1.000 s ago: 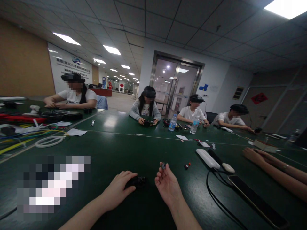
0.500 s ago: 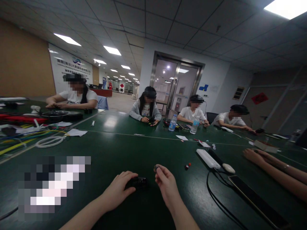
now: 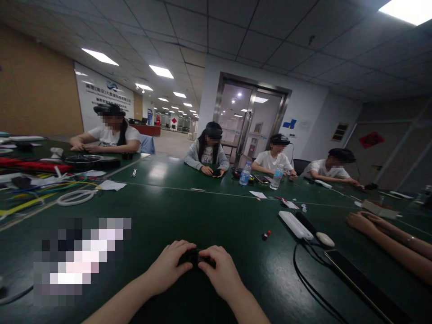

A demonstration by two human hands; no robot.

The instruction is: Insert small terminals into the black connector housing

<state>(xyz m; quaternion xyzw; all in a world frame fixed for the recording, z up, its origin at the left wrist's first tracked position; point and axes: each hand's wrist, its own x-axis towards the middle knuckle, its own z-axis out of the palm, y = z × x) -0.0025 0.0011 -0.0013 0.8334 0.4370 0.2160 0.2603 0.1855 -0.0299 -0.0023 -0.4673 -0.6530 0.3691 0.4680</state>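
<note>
In front of me, my left hand [image 3: 169, 266] grips the left side of a small black block-shaped object [image 3: 193, 256] just over the green table [image 3: 162, 216]. My right hand [image 3: 221, 272] is closed at the object's right end, thumb and fingers pinching a small grey piece [image 3: 200, 258] against it. The fingers cover most of both items, so whether the piece has gone in cannot be seen. A small red and black item [image 3: 266, 235] lies on the table to the right.
To the right lie a white power strip [image 3: 295, 225], black cables and a dark phone-like slab [image 3: 364, 283]. A co-worker's arms [image 3: 388, 234] rest beyond. Cables [image 3: 76, 197] and tools crowd the left. Several people sit across, near two water bottles [image 3: 276, 177].
My right hand has moved left, bringing the small grey piece against the black object's right end. My left hand has kept its hold. The view has shifted slightly.
</note>
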